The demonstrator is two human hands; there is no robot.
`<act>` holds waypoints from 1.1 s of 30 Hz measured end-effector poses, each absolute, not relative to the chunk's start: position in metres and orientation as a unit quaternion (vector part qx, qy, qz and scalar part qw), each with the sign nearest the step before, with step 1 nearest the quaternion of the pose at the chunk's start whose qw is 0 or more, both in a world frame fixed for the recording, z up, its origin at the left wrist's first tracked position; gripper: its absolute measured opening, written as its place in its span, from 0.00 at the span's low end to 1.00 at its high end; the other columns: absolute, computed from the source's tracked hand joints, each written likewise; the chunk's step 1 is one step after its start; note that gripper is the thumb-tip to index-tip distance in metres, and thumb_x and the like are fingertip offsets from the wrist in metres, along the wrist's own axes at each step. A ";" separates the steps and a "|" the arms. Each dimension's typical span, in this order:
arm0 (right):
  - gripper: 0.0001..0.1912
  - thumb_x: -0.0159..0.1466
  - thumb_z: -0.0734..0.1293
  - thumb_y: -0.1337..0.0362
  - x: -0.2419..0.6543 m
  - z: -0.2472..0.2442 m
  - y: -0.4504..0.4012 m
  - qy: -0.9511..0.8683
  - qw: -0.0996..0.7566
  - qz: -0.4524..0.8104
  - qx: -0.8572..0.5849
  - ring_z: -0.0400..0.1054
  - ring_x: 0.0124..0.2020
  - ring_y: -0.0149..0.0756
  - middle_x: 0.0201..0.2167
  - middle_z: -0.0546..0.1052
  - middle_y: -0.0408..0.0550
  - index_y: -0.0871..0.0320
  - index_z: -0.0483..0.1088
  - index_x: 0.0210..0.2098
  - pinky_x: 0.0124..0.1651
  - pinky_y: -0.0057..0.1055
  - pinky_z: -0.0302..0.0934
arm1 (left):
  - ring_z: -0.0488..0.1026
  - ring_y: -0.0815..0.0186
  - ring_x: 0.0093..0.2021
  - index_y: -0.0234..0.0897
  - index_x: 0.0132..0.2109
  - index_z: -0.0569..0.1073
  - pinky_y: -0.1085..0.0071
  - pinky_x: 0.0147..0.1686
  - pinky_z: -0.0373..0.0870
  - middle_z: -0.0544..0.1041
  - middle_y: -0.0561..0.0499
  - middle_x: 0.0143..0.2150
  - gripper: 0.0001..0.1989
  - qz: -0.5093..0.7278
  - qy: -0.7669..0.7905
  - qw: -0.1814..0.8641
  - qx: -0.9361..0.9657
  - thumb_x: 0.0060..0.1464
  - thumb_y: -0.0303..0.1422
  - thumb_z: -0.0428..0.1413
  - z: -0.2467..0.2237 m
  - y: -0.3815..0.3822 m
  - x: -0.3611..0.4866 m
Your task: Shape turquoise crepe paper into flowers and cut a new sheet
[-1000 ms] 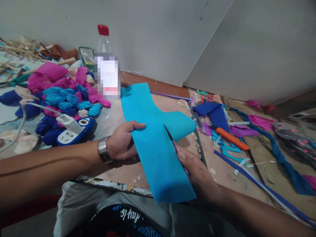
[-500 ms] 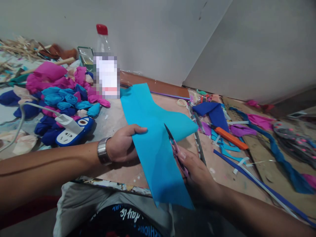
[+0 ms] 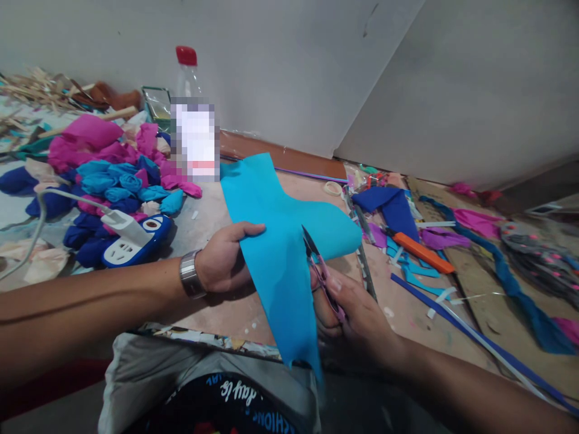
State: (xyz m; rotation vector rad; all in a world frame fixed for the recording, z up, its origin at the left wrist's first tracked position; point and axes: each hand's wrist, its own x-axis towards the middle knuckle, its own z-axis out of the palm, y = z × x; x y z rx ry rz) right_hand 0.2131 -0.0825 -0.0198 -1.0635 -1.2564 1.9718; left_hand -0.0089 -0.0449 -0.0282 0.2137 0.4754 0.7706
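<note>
A sheet of bright blue crepe paper spreads above the table between my hands. My left hand pinches its left edge, thumb on top and the other fingers hidden beneath. In my right hand is a pair of scissors with pink handles and dark blades. The blades point up and away, into a cut in the paper, and look slightly apart. On the cut's right side the paper bulges out to a rounded end, while a narrowing strip hangs toward my lap.
Left are pink and blue paper flowers and a blue-white power strip with a plugged cable. A red-capped bottle stands behind, partly pixelated. Right lie an orange cutter knife, paper scraps and a blue strip.
The lower part of the paper has swung left and curled, narrowing and uncovering more of my right fingers. My left hand has shifted slightly left; the scissors have barely moved.
</note>
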 end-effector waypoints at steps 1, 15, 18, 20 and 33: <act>0.18 0.68 0.61 0.42 0.213 -0.020 -0.083 -0.454 0.287 0.748 -0.389 0.40 0.13 0.27 0.14 0.52 0.32 0.50 0.65 0.38 0.16 0.26 0.38 | 0.80 0.49 0.48 0.23 0.50 0.75 0.53 0.59 0.66 0.82 0.33 0.44 0.21 0.363 0.233 0.896 0.102 0.59 0.39 0.52 -0.028 -0.046 -0.009; 0.19 0.66 0.67 0.43 0.213 -0.017 -0.083 -0.435 0.307 0.748 -0.395 0.42 0.16 0.27 0.15 0.56 0.33 0.53 0.67 0.37 0.20 0.27 0.38 | 0.79 0.51 0.50 0.23 0.52 0.74 0.55 0.60 0.67 0.82 0.33 0.46 0.23 0.341 0.187 0.914 0.120 0.61 0.40 0.50 -0.028 -0.051 -0.008; 0.18 0.66 0.66 0.44 0.213 -0.016 -0.084 -0.445 0.300 0.737 -0.411 0.42 0.16 0.28 0.15 0.57 0.34 0.53 0.67 0.35 0.20 0.27 0.39 | 0.79 0.50 0.51 0.22 0.53 0.74 0.55 0.59 0.67 0.82 0.32 0.47 0.24 0.337 0.158 0.918 0.134 0.62 0.40 0.49 -0.027 -0.051 -0.008; 0.17 0.66 0.66 0.45 0.213 -0.015 -0.085 -0.443 0.294 0.739 -0.415 0.43 0.16 0.28 0.15 0.57 0.35 0.53 0.67 0.35 0.20 0.27 0.40 | 0.79 0.50 0.51 0.20 0.54 0.74 0.55 0.59 0.67 0.81 0.31 0.48 0.26 0.338 0.132 0.922 0.136 0.62 0.41 0.49 -0.027 -0.050 -0.009; 0.17 0.65 0.66 0.44 0.213 -0.019 -0.086 -0.413 0.316 0.755 -0.399 0.41 0.14 0.27 0.14 0.55 0.33 0.51 0.68 0.37 0.17 0.26 0.38 | 0.79 0.47 0.51 0.20 0.60 0.69 0.50 0.58 0.68 0.81 0.30 0.49 0.28 0.355 0.191 0.906 0.124 0.61 0.38 0.47 -0.023 -0.050 -0.009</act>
